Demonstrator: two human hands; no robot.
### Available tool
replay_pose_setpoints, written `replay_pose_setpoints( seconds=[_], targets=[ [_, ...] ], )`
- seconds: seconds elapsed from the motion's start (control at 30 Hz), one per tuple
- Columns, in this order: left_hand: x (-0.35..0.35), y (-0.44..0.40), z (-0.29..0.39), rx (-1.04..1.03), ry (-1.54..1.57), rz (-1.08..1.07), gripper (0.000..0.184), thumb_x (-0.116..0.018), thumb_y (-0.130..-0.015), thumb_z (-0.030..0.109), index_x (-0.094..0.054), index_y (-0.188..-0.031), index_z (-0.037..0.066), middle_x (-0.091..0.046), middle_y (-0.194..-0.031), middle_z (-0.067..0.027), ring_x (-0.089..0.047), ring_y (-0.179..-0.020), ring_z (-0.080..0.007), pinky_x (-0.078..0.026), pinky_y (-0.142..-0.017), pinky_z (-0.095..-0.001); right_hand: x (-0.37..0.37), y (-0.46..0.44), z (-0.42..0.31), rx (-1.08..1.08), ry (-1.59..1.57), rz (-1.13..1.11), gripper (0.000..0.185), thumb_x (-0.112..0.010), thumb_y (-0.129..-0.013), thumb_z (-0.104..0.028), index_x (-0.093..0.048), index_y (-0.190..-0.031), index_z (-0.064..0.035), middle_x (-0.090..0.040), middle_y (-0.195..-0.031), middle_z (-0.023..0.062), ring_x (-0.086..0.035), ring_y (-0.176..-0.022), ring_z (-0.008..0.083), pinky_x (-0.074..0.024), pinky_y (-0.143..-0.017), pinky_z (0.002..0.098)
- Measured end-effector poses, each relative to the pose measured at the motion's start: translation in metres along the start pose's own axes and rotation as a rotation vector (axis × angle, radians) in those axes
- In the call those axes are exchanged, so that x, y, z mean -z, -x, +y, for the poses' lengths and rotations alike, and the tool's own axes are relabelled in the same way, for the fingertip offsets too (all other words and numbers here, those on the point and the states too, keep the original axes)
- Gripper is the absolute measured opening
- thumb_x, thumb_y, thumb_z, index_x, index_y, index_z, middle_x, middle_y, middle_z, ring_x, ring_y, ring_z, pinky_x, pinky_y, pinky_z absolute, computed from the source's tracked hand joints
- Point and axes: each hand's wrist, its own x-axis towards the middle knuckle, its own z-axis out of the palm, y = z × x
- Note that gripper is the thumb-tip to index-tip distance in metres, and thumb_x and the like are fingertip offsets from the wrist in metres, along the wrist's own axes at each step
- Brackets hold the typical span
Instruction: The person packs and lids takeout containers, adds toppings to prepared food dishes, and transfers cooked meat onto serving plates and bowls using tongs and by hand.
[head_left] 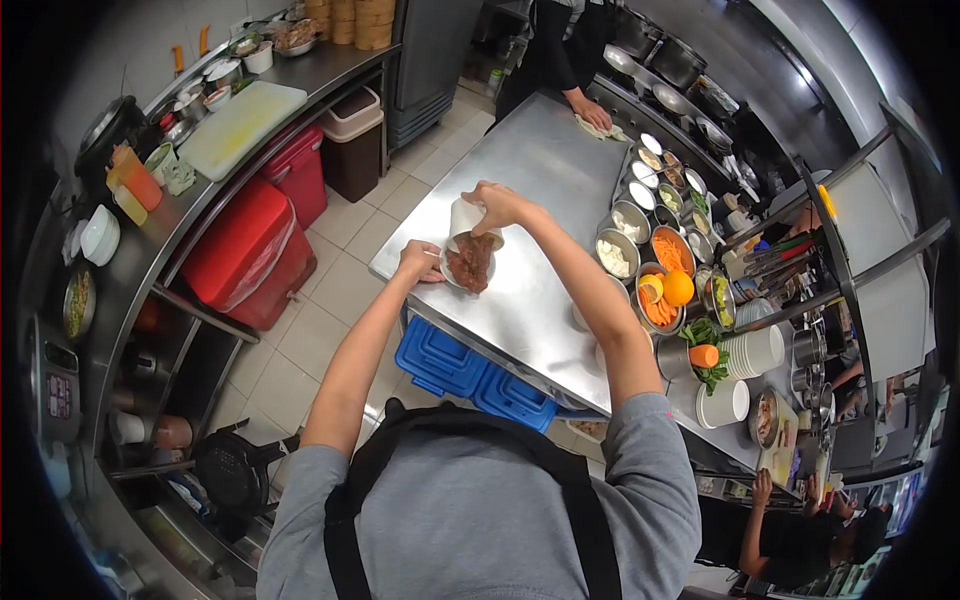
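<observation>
Over the steel table's near-left corner, my right hand (498, 208) grips a white tub (464, 214), tipped with its mouth toward me. Dark reddish-brown chunky food (470, 264), perhaps meat, lies at the tub's mouth and in a white bowl (447, 268) just below it. My left hand (420, 262) is closed on the bowl's left rim. The food and the tub hide most of the bowl's inside.
Metal pans of cut ingredients (668, 250) line the table's (540, 150) right side, near stacked white bowls (755, 352). At the far end a co-worker's hand (592, 110) presses a cloth. Blue lidded bins (440, 358) stand below; a red bin (245, 250) is left.
</observation>
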Motion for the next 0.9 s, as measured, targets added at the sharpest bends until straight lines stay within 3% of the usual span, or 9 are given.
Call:
replay_pose_setpoints(
  seconds=[0.2,0.3,0.43,0.47,0.57,0.67,0.77,0.9],
  targets=[
    [0.000,0.002,-0.001,-0.013,0.019,-0.004,0.026,-0.059,-0.073,-0.004,-0.056,-0.099,-0.004,-0.063,-0.077,-0.0168,-0.066,-0.058,-0.0265,-0.055,-0.047,-0.0297,-0.006,0.015,-0.019,-0.011,0.087,0.086,0.084,-0.076,-0.047,-0.036,-0.051,-0.121,-0.0047,-0.052,-0.107,0.0167,-0.058,-0.092,0.0329,-0.0483,-0.077,0.0393],
    [0.001,0.005,0.002,-0.026,0.017,-0.003,0.025,-0.059,-0.073,-0.003,-0.057,-0.098,-0.004,-0.063,-0.076,-0.0167,-0.066,-0.058,-0.0264,-0.056,-0.047,-0.0298,-0.004,0.032,-0.030,-0.112,0.044,0.173,0.081,-0.074,-0.052,-0.030,-0.047,-0.124,-0.0053,-0.050,-0.111,0.0145,-0.055,-0.095,0.0317,-0.0462,-0.080,0.0387],
    [0.001,0.006,0.003,-0.018,0.034,0.008,0.024,-0.059,-0.073,-0.004,-0.057,-0.096,-0.004,-0.064,-0.075,-0.0170,-0.066,-0.058,-0.0262,-0.056,-0.048,-0.0300,-0.022,0.055,-0.044,-0.149,0.037,0.222,0.083,-0.074,-0.053,-0.027,-0.042,-0.128,-0.0106,-0.048,-0.115,0.0137,-0.058,-0.090,0.0330,-0.0481,-0.076,0.0421],
    [0.000,0.006,0.002,-0.014,0.043,0.010,0.024,-0.059,-0.072,-0.004,-0.057,-0.096,-0.004,-0.064,-0.075,-0.0171,-0.066,-0.058,-0.0262,-0.056,-0.048,-0.0300,-0.027,0.059,-0.041,-0.119,0.030,0.310,0.086,-0.075,-0.052,-0.024,-0.039,-0.128,-0.0107,-0.046,-0.117,0.0149,-0.060,-0.083,0.0374,-0.0505,-0.072,0.0437],
    [0.002,0.003,0.001,0.003,-0.006,-0.044,0.029,-0.058,-0.075,-0.002,-0.054,-0.104,-0.004,-0.064,-0.082,-0.0165,-0.066,-0.059,-0.0243,-0.056,-0.049,-0.0280,-0.027,0.065,-0.052,-0.171,-0.004,0.237,0.084,-0.072,-0.054,-0.025,-0.040,-0.130,-0.0115,-0.045,-0.120,0.0138,-0.058,-0.090,0.0354,-0.0484,-0.077,0.0427],
    [0.003,-0.001,-0.001,-0.001,-0.014,-0.050,0.029,-0.058,-0.076,-0.002,-0.055,-0.104,-0.003,-0.064,-0.082,-0.0164,-0.066,-0.059,-0.0239,-0.056,-0.048,-0.0280,-0.025,0.062,-0.052,-0.155,-0.031,0.320,0.084,-0.071,-0.054,-0.024,-0.039,-0.130,-0.0118,-0.044,-0.121,0.0139,-0.058,-0.090,0.0354,-0.0486,-0.077,0.0424],
    [0.004,0.003,0.002,0.002,-0.021,-0.049,0.028,-0.058,-0.076,-0.002,-0.055,-0.104,-0.003,-0.064,-0.081,-0.0162,-0.066,-0.059,-0.0235,-0.056,-0.048,-0.0280,-0.027,0.060,-0.051,-0.166,0.008,0.257,0.083,-0.072,-0.054,-0.024,-0.039,-0.130,-0.0119,-0.045,-0.120,0.0137,-0.057,-0.093,0.0340,-0.0484,-0.078,0.0421],
    [0.002,0.003,0.003,-0.013,0.000,-0.017,0.023,-0.058,-0.072,-0.005,-0.059,-0.095,-0.003,-0.064,-0.076,-0.0164,-0.066,-0.058,-0.0256,-0.056,-0.048,-0.0308,-0.024,0.053,-0.037,-0.166,-0.062,0.332,0.082,-0.073,-0.054,-0.024,-0.041,-0.128,-0.0098,-0.047,-0.118,0.0134,-0.055,-0.097,0.0322,-0.0472,-0.081,0.0405]
  ],
)
